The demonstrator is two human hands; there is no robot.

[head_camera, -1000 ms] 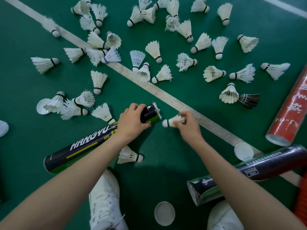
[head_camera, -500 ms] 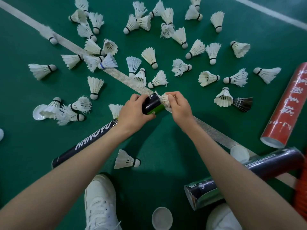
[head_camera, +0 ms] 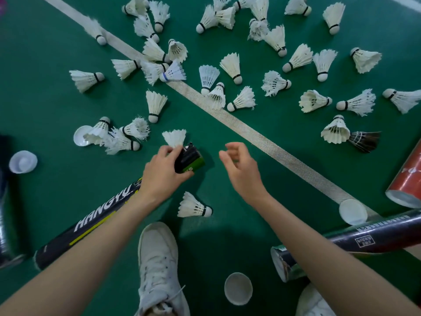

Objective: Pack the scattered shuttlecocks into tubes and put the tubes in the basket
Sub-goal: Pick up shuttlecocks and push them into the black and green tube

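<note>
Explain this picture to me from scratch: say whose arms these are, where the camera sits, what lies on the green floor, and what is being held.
There is no machine here. A person wears one camera on the head, looking down at their own bare arms and white shoes. The left hand grips the open end of a black tube marked HANGYU, which lies on the green court floor. The right hand is open and holds nothing. Many white shuttlecocks lie scattered ahead, one black one among them. A red tube, another black tube and loose white caps lie nearby. No basket is visible.
</note>
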